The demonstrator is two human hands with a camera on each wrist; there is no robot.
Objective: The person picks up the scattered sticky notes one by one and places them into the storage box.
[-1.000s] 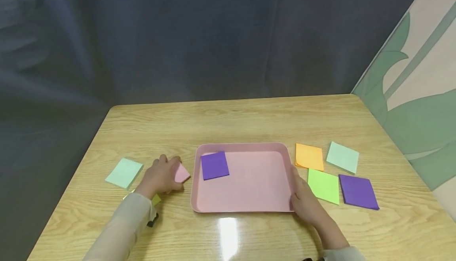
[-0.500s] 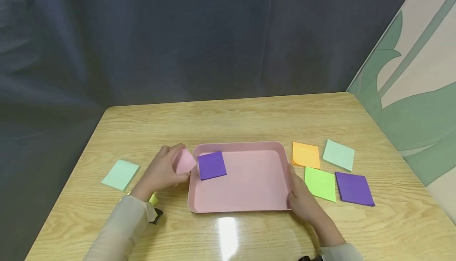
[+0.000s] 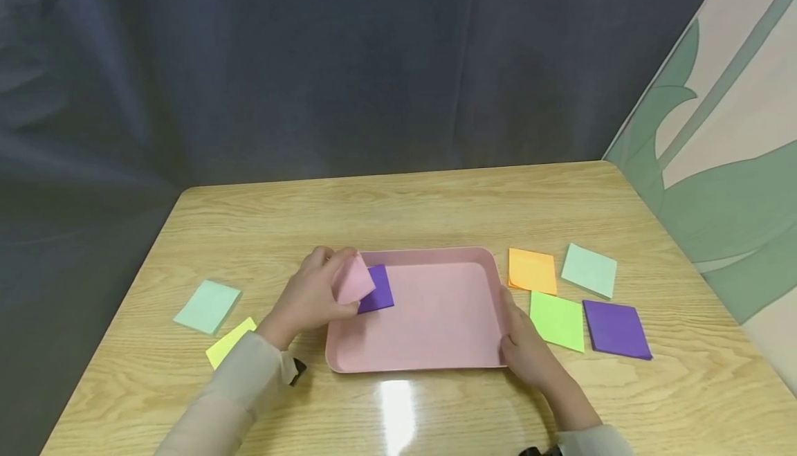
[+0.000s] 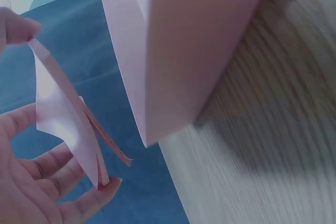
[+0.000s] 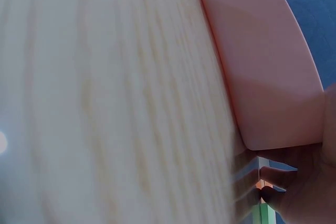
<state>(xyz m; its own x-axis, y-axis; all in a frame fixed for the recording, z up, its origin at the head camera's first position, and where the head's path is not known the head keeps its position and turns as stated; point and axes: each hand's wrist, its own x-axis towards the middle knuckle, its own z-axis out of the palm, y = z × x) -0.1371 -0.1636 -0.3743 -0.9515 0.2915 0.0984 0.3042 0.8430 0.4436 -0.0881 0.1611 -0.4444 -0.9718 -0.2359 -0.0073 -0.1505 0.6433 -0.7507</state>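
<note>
My left hand [image 3: 314,293] pinches a pink sticky note pad [image 3: 353,280] by its edges, tilted above the left end of a shallow pink tray [image 3: 429,362]. Seen from the left wrist, the pad's sheets [image 4: 65,111] fan apart at one side, between thumb and fingertips. A purple sticky note pad [image 3: 382,293] lies inside the tray, partly covered by the held pad. At the tray's right front corner my right hand [image 3: 529,352] holds the wall, thumb at the rim and fingers along the outside. The tray's wall [image 5: 268,66] fills the upper right of the right wrist view.
Left of the tray lie a mint pad [image 3: 207,307] and a yellow pad [image 3: 230,344], the latter partly under my sleeve. On the right are orange [image 3: 532,271], mint [image 3: 589,270], lime green [image 3: 557,321] and purple [image 3: 616,329] pads. A dark curtain [image 3: 336,68] hangs behind the table.
My left hand has lifted the pink pad from the table and carried it right, over the tray's left end. More of the yellow pad shows. The right hand stays at the tray.
</note>
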